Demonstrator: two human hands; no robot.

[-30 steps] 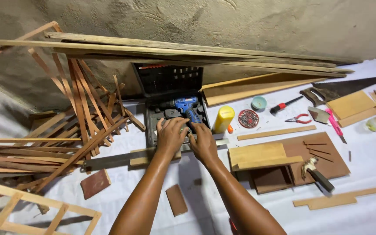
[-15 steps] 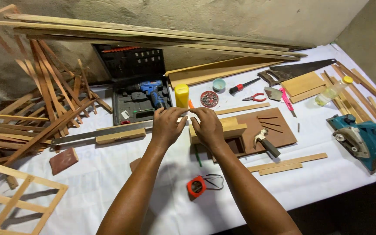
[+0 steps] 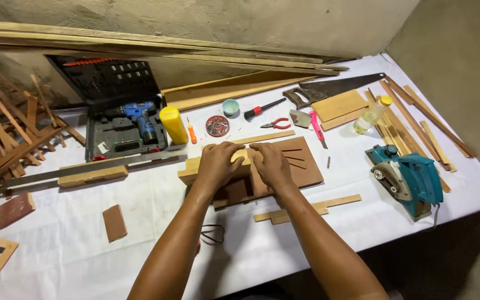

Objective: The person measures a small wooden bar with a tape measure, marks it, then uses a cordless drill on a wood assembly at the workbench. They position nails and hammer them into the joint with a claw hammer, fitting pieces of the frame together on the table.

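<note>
Head view: on the white-covered table (image 3: 140, 222), a pale rectangular wood block (image 3: 195, 169) lies on a smooth reddish-brown board (image 3: 306, 169). Left hand (image 3: 218, 164) and right hand (image 3: 270, 164), fingers curled, press down on the block, fingertips nearly meeting.

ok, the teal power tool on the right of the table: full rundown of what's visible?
The teal power tool looks like a handheld electric planer: teal plastic housing, grey metal side plate with a round cover, dark handle section. It lies on the white-covered table near the right edge, apart from both hands. Its far end sits beside thin wooden strips, possibly on them. A cord seems to hang off the table edge.
</note>
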